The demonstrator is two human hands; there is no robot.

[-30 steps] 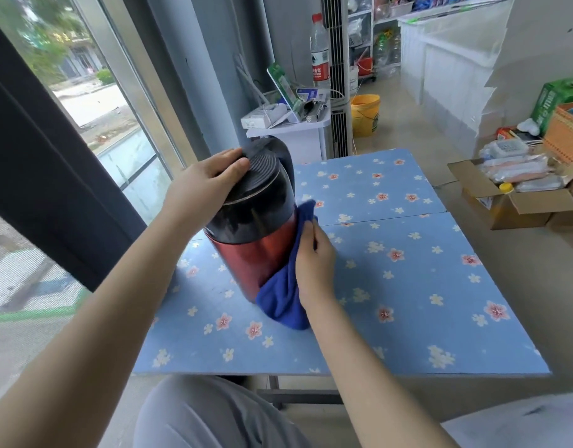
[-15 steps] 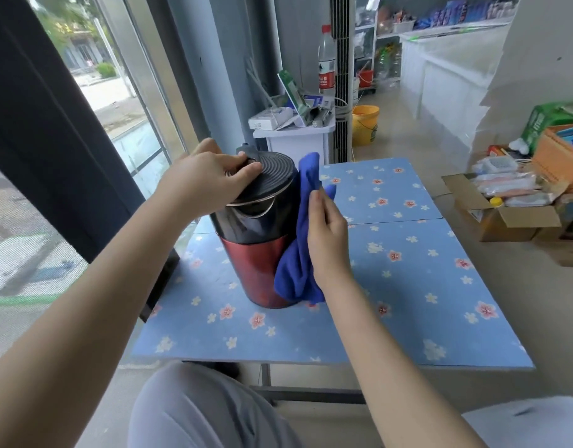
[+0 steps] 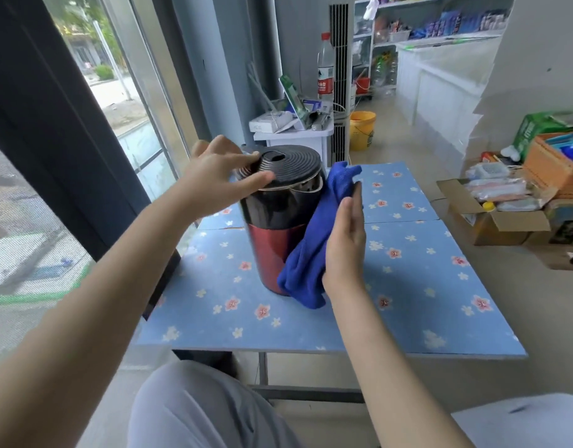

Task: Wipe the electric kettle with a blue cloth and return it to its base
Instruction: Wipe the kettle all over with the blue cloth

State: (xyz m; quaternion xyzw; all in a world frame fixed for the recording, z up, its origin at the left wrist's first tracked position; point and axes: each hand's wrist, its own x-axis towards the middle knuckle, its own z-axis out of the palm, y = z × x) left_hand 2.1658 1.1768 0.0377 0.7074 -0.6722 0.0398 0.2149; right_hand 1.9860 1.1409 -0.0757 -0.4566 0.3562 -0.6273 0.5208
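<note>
The electric kettle (image 3: pixel 274 227), red below and black above with a ribbed black lid, stands upright on the blue flowered table (image 3: pixel 408 302). My left hand (image 3: pixel 219 176) rests on the left edge of the lid, fingers gripping its rim. My right hand (image 3: pixel 343 240) presses the blue cloth (image 3: pixel 314 240) flat against the kettle's right side, the cloth hanging from near the lid down to the table. No kettle base is visible; the kettle may hide it.
A white side cabinet (image 3: pixel 295 137) with boxes and a water bottle (image 3: pixel 325 72) stands behind the table. A yellow bucket (image 3: pixel 362 129) sits on the floor beyond. Open cardboard boxes (image 3: pixel 495 215) are on the right. A glass window runs along the left.
The kettle has gone from tilted toward me to upright. My right hand with the cloth has slid up the kettle's right side. The left hand stays on the lid.
</note>
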